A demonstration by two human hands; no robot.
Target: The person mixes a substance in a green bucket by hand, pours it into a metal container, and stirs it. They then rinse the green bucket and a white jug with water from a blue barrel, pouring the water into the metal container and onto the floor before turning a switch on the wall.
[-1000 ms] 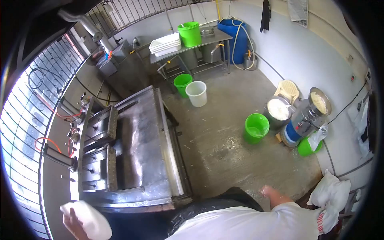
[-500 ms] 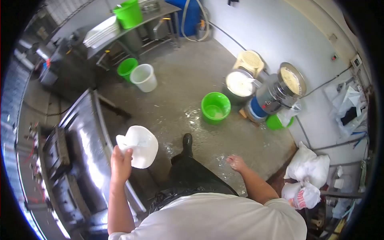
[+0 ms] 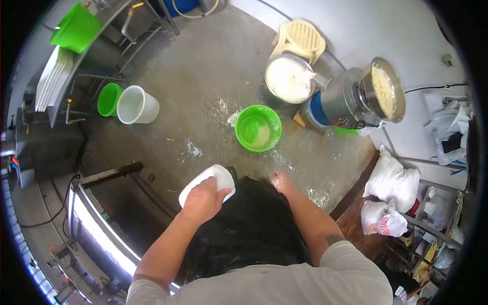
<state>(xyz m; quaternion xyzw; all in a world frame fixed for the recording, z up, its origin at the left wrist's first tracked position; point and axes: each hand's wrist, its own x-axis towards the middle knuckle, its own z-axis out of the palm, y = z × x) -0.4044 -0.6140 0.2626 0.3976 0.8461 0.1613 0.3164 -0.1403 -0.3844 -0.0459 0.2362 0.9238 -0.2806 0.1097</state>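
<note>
1. Your left hand is clamped over the near edge of a white scoop-like container, fingers wrapped around it, knuckles up; the container sticks out ahead of the hand, its long axis running from the wrist toward the upper right

2. Your right hand holds nothing; it is blurred, so you cannot tell for certain whether the fingers are spread or loosely curled, but nothing sits in it

3. The relation that matters: the green bucket on the wet concrete floor lies ahead of both hands and slightly right of the container, its mouth open upward with a little pale liquid at the bottom. The container's far tip points roughly that way, though it is clearly apart from the rim

4. The empty right hand is the nearer of the two to the green bucket; the left hand, which has the container, sits further back and to the left

5. Beyond the bucket, the steel pot of white liquid stands just beside the grinder machine; the white bucket is well apart, off to the left

6. Your black apron hangs directly beneath both hands
</note>
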